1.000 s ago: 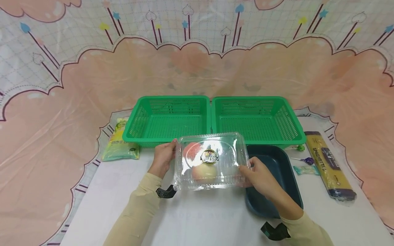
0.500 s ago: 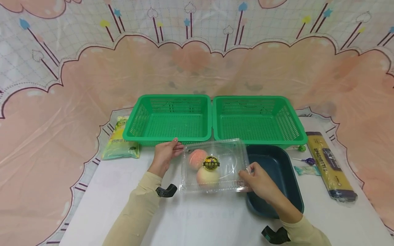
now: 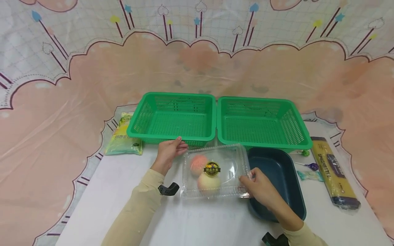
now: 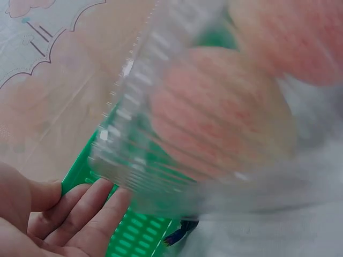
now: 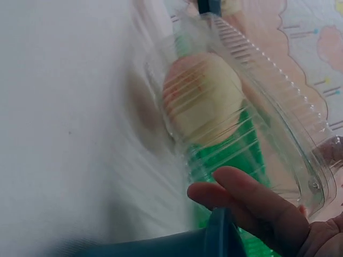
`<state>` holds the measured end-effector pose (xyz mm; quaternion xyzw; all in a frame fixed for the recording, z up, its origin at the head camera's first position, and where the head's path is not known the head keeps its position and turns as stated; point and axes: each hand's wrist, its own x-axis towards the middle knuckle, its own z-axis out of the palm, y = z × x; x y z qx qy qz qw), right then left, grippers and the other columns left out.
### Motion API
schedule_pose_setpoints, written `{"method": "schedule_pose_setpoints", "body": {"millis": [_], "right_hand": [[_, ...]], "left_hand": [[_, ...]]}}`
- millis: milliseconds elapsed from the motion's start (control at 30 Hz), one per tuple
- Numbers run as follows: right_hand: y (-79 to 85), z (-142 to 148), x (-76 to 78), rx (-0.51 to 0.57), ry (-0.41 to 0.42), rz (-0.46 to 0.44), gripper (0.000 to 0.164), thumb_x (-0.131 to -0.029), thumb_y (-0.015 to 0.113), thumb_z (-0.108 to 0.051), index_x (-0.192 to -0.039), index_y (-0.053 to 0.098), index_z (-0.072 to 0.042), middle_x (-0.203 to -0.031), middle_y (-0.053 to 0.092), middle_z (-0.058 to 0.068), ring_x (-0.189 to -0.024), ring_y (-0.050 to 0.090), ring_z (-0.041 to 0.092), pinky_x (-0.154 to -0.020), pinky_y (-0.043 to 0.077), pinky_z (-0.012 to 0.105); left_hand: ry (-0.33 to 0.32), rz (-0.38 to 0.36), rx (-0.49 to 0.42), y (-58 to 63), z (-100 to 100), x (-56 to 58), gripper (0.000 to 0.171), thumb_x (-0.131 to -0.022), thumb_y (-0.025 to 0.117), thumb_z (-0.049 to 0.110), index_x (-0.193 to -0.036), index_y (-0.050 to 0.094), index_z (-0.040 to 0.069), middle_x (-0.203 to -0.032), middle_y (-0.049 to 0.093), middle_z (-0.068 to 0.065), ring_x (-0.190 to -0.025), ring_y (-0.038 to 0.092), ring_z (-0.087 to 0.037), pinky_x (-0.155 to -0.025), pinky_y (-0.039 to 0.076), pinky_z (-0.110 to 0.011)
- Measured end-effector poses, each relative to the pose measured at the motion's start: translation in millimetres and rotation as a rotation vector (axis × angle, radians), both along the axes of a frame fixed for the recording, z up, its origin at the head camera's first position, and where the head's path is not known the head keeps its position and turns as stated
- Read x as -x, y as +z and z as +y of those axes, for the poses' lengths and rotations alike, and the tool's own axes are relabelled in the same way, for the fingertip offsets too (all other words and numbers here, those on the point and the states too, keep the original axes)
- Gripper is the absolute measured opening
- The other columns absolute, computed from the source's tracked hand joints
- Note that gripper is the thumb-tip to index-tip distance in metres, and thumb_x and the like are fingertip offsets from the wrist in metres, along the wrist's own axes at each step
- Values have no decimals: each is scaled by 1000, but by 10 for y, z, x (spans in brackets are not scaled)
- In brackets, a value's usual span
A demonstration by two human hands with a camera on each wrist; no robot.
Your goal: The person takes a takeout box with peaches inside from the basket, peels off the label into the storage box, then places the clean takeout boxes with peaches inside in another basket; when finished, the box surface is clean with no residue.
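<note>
A clear plastic fruit box [image 3: 227, 171] with a black and gold label hangs above the white table, slightly tilted. Two pink and yellow peaches [image 3: 209, 182] lie in its left part, seen through the lid. My right hand [image 3: 258, 184] pinches the box's right edge, thumb on top; in the right wrist view its fingers [image 5: 252, 203] reach under the box. Beside the box's upper left corner is my left hand [image 3: 169, 153], fingers extended and loose. In the left wrist view those fingertips [image 4: 115, 195] are close to the box's corner; whether they touch it I cannot tell.
Two green baskets [image 3: 172, 139] [image 3: 261, 141] stand side by side at the back. A dark blue tray [image 3: 281, 171] sits under my right forearm. Further right lie lollipops [image 3: 313, 166], a wrapped sweet [image 3: 310, 176] and a spaghetti pack [image 3: 333, 174]. A yellow-green bag [image 3: 124, 136] leans at left.
My left hand has let go of the box's left edge, its fingers now loose. The box has flattened and shifted slightly right and lower in view, still in my right hand. The head view has shifted slightly.
</note>
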<state>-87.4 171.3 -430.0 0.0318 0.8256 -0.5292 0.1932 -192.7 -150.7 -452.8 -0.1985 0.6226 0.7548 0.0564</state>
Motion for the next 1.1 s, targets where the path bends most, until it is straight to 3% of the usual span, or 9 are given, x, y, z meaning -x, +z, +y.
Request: {"method": "schedule_pose_setpoints", "body": {"millis": [133, 300, 433, 600, 700, 767, 933, 1100], "right_hand": [[-14, -17, -15, 46, -21, -33, 30, -105, 61, -20, -101, 36, -4, -72, 45, 2, -68, 51, 14, -66, 64, 34], [21, -44, -4, 49, -18, -42, 31, -106, 60, -21, -105, 36, -2, -77, 53, 6, -72, 58, 14, -71, 66, 37], [82, -54, 16, -124, 32, 2, 49, -104, 62, -28, -129, 39, 8, -91, 66, 13, -74, 70, 17, -67, 63, 36], [144, -85, 35, -286, 95, 26, 72, -103, 62, -33, -150, 32, 13, -91, 69, 12, -66, 73, 17, -66, 62, 38], [151, -119, 50, -366, 133, 34, 72, -103, 62, -34, -148, 37, 16, -79, 70, 11, -60, 71, 19, -68, 61, 39], [164, -138, 63, -463, 153, 76, 70, -102, 64, -35, -144, 43, 17, -83, 73, 16, -69, 73, 25, -73, 61, 45], [218, -159, 101, -691, 159, 185, 69, -97, 72, -38, -139, 54, 13, -117, 70, 34, -101, 71, 47, -81, 58, 59], [226, -162, 114, -766, 163, 233, 67, -94, 77, -37, -137, 57, 11, -113, 72, 32, -95, 71, 47, -72, 58, 57]], "left_hand": [[-1, 6, -5, 7, -2, 1, 40, -110, 57, 15, -127, 62, -20, -110, 75, -29, -85, 78, -18, -88, 63, -31], [-4, 10, 5, 25, 3, 4, 41, -110, 57, 17, -127, 62, -19, -119, 71, -34, -88, 78, -19, -90, 63, -31], [-5, 3, 7, 28, 3, -3, 41, -110, 57, 17, -127, 62, -19, -120, 71, -34, -87, 78, -18, -89, 63, -31], [0, -2, 3, 27, 5, -14, 40, -110, 57, 16, -127, 63, -19, -114, 74, -31, -83, 77, -15, -88, 63, -30], [7, -5, 7, 28, -3, -13, 39, -109, 57, 16, -126, 63, -19, -108, 76, -27, -81, 76, -14, -86, 63, -29], [11, 0, 6, 26, -7, -13, 39, -109, 58, 15, -125, 63, -19, -105, 77, -25, -80, 76, -14, -86, 63, -29], [14, 12, -14, 19, -11, -17, 38, -109, 59, 14, -124, 63, -20, -100, 78, -24, -79, 77, -15, -85, 64, -30], [4, 8, -17, 14, -11, -16, 38, -109, 58, 14, -125, 63, -20, -102, 78, -25, -81, 77, -16, -86, 64, -29]]}}
